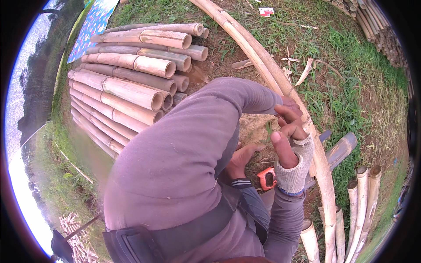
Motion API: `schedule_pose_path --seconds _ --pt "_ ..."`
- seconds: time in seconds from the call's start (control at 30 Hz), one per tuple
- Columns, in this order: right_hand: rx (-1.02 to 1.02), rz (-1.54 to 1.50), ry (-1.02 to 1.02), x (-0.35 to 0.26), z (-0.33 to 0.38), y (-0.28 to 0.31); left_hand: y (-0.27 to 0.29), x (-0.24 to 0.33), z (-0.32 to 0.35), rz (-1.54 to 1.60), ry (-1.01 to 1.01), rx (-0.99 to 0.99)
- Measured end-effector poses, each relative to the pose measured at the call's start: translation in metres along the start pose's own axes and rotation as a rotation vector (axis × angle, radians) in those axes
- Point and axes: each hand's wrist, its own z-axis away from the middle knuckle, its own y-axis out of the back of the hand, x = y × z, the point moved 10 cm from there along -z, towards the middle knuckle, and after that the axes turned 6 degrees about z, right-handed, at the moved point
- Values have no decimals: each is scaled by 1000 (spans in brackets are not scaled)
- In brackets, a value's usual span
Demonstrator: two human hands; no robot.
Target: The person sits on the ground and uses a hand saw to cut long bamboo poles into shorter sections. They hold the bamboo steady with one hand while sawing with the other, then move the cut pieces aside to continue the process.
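Observation:
My left hand (291, 105) is closed over a long, pale bamboo pole (323, 175) that curves through the view from top to bottom. Part of its fingers is hidden. Just nearer, my right hand (290, 144) wears a knitted, fingerless glove (294, 171). Its bare fingers are bent but apart, thumb outward, with no clear object between them. A small tuft of green grass (269, 127) shows by the thumb tip; I cannot tell whether they touch. An orange tape measure (266, 179) lies below this hand, beside my bare foot (240, 161).
A stack of thick, cut bamboo poles (127, 90) lies at the left, hollow ends facing me. Several upright bamboo pieces (360, 206) stand at the lower right. Another bamboo pile (372, 26) is at the far right. A blue patterned sheet (93, 27) lies at the upper left.

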Motion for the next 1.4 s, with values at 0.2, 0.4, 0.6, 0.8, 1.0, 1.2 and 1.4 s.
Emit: schedule_pose_path --seconds 0.2,0.4,0.6,0.8,1.0,1.2,1.4 --pt "-243 -172 15 -40 -31 -71 8 16 13 41 -7 2" --pt "-258 333 177 -34 -41 -74 12 15 25 73 26 -3" --pt "-164 130 35 -5 -51 -57 22 13 28 86 46 3" --pt "-233 198 321 -20 -48 -76 23 7 26 105 63 -19" --pt "442 1011 25 106 -57 136 30 12 2 90 43 -68" --pt "518 1264 111 141 60 159 48 8 -2 53 24 7" --pt "378 1414 -45 159 48 184 47 -4 -22 -15 47 -8"
